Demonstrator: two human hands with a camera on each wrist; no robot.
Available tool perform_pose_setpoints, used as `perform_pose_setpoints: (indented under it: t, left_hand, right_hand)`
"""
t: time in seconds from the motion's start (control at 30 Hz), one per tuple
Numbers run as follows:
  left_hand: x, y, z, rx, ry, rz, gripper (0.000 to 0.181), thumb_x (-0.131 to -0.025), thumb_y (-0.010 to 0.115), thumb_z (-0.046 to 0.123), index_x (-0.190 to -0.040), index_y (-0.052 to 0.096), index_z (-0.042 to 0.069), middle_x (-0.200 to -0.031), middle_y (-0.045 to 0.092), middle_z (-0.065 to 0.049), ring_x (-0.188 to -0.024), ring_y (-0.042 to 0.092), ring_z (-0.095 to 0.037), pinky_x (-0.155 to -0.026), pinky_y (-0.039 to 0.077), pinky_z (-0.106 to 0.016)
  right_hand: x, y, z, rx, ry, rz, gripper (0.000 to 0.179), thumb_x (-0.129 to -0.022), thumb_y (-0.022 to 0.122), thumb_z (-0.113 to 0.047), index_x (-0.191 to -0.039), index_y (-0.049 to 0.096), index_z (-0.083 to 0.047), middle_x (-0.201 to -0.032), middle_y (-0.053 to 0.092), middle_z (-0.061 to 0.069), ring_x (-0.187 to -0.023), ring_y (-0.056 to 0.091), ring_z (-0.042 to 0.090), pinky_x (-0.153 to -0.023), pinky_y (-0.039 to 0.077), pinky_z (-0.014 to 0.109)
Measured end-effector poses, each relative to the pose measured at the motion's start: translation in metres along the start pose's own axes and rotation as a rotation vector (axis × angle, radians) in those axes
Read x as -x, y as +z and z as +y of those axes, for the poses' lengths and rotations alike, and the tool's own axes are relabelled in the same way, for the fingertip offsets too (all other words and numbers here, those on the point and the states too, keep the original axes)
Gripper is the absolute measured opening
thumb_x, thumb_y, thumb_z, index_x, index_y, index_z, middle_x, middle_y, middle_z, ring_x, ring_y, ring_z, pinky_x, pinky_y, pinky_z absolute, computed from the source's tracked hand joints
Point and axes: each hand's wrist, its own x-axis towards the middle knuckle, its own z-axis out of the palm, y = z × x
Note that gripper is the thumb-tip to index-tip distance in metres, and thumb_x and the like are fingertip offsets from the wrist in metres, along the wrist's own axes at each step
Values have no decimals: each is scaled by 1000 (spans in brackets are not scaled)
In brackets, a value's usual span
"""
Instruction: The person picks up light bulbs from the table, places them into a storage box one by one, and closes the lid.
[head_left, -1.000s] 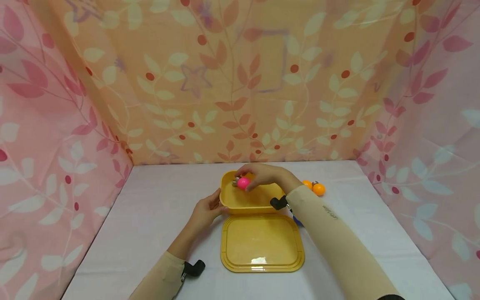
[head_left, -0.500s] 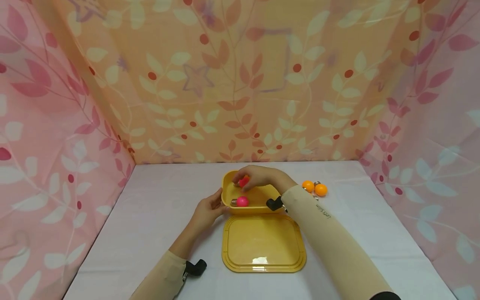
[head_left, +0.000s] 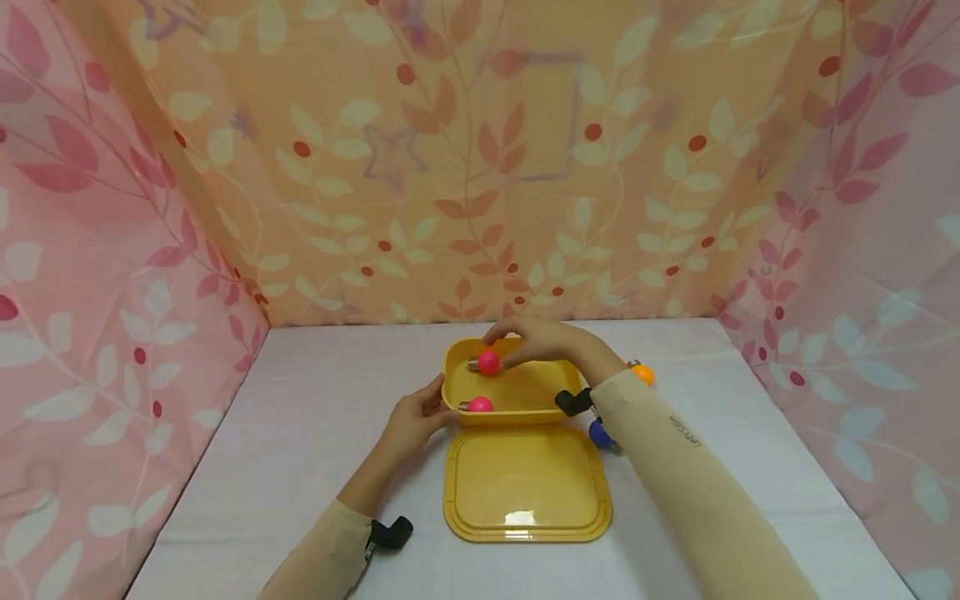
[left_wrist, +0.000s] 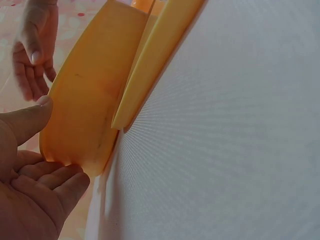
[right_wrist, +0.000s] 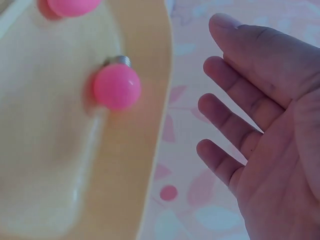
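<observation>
Two pink light bulbs lie in the yellow plastic box (head_left: 525,418): one bulb (head_left: 489,362) towards the back left, the other bulb (head_left: 480,405) by the front wall. My left hand (head_left: 415,423) holds the box at its left end; in the left wrist view its thumb is at the rim and its fingers (left_wrist: 55,177) lie against the outer wall. My right hand (head_left: 547,340) is over the box's back edge, spread and holding nothing. In the right wrist view that hand (right_wrist: 270,110) appears beside the rim, apart from the nearer pink bulb (right_wrist: 117,85).
A flat yellow lid (head_left: 528,483) lies on the white-covered table in front of the box. To the right are a blue bulb (head_left: 597,433) and an orange bulb (head_left: 642,373), both partly behind the right sleeve (head_left: 675,450). Patterned curtains (head_left: 480,167) enclose the table.
The right hand has let go of two pink bulbs in turn inside the box, then lifted and moved back to the right. The left hand stays at the box's left end.
</observation>
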Motion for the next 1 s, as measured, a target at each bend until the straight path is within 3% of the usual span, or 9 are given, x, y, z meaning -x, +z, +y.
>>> perform_pose_setpoints:
  t: [0.2, 0.53, 0.73, 1.0]
  left_hand:
    - [0, 0, -1, 0, 7, 8, 85, -91, 79, 24, -160, 33, 10, -163, 39, -10, -143, 48, -25, -104, 50, -27]
    - [0, 0, -1, -3, 6, 9, 84, -91, 80, 24, -160, 33, 10, -163, 39, -10, -144, 48, -24, -104, 50, -26]
    - [-1, 0, -2, -1, 9, 1, 85, -91, 80, 24, -160, 33, 9, -163, 39, -11, -143, 49, -24, -104, 50, -26]
    - [-1, 0, -2, 15, 5, 0, 86, -91, 80, 23, -160, 32, 9, -163, 39, -11, -143, 49, -24, -103, 51, -25]
  right_hand:
    - [26, -15, -1, 10, -2, 66, 41, -91, 80, -25, -130, 68, -24, -137, 61, -2, -137, 49, 26, -119, 39, 55]
    - [77, -26, -2, -9, 67, 165, 49, -92, 79, -32, -138, 64, -27, -142, 60, -5, -142, 46, 27, -118, 38, 59]
    - [106, -21, 0, -19, 86, 254, 50, -91, 80, -32, -137, 64, -24, -144, 57, -3, -142, 44, 27, -119, 36, 61]
    - [137, 1, 13, -23, 47, 382, 49, -89, 83, -27, -134, 65, -16, -139, 62, 1, -138, 49, 30, -117, 38, 62]
